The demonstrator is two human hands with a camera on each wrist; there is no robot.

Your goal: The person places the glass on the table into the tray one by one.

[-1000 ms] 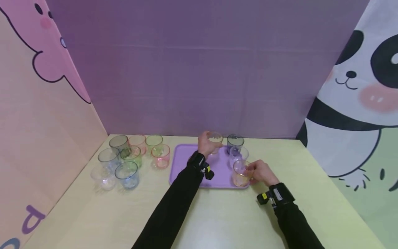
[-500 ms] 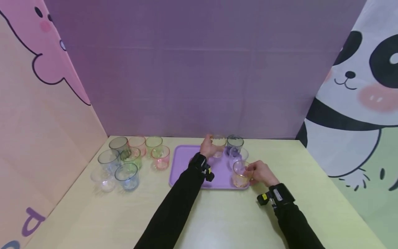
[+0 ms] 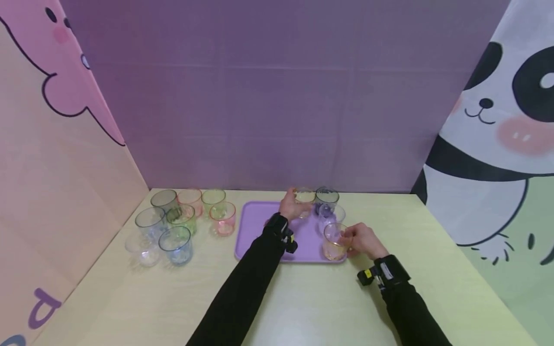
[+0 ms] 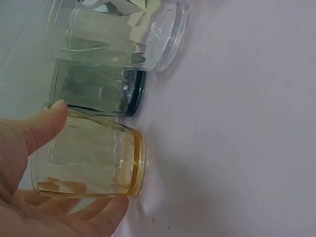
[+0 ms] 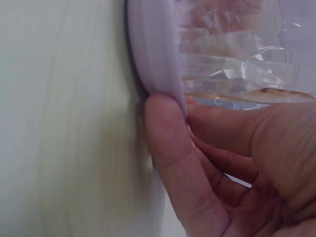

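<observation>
My left hand (image 3: 293,205) holds an amber glass tumbler (image 4: 94,158) upside up near the back of the purple tray (image 3: 253,226). Its thumb lies at the rim, with the fingers round the opposite side. Close beside this tumbler stand a dark grey tumbler (image 3: 327,197) and a clear one (image 4: 118,39). At the tray's near right corner, my right hand (image 3: 365,239) pinches the tray's rim (image 5: 157,49) between thumb and finger. Right next to those fingers is a pale amber tumbler (image 3: 332,247) on the tray. Whether the hand touches that tumbler, I cannot tell.
Left of the tray, several tumblers stand grouped on the pale table (image 3: 281,307), among them a blue one (image 3: 178,247), a pink one (image 3: 223,221) and a green one (image 3: 183,218). A purple backdrop (image 3: 277,96) rises behind the table.
My left hand has shifted slightly right with the amber tumbler, bringing it close beside the dark grey one. Over the last half second it hardly moves. My right hand has stayed at the tray's corner.
</observation>
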